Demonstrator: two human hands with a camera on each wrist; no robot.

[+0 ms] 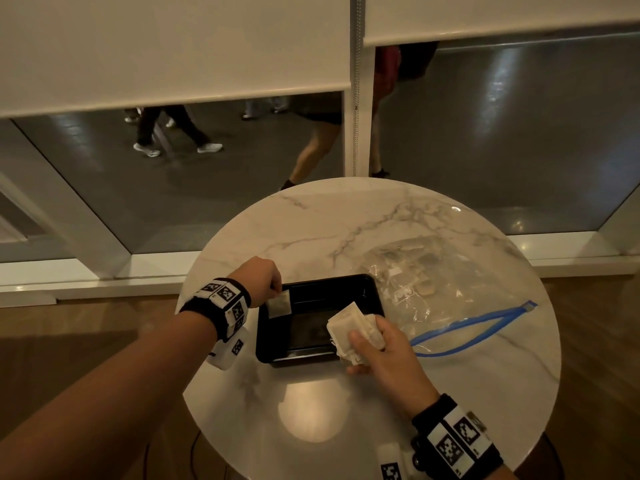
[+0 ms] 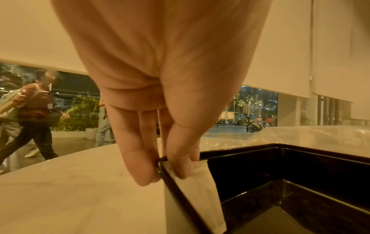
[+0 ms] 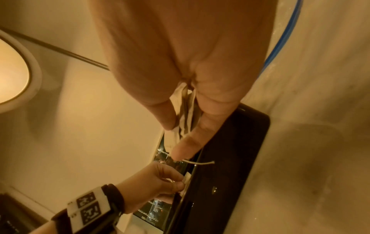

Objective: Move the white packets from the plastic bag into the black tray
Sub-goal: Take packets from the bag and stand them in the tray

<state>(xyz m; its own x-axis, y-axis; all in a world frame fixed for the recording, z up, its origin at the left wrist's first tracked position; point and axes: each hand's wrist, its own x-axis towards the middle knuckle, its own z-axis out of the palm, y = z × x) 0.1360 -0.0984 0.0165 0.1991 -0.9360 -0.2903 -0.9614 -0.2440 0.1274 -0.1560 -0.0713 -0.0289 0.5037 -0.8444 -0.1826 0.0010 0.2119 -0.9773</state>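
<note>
A black tray [image 1: 370, 289] sits mid-table, its floor bare and glossy. My left hand [image 1: 266, 280] pinches one white packet [image 1: 280, 304] by its top corner against the tray's left rim; in the left wrist view that packet [image 2: 200, 190] leans inside the tray wall [image 2: 260, 166] under my fingertips [image 2: 180, 167]. My right hand [image 1: 377, 344] grips a stack of white packets [image 1: 349, 327] over the tray's right front corner, and the stack [image 3: 185, 114] shows between thumb and fingers. A clear plastic bag [image 1: 429, 282] with a blue zip [image 1: 474, 332] lies to the right, holding more packets.
The round marble table [image 1: 311, 230] stands by a window with lowered blinds. People walk past outside [image 1: 176, 129]. A lamp's reflection [image 1: 311, 410] glares on the near tabletop. Wooden floor surrounds the table.
</note>
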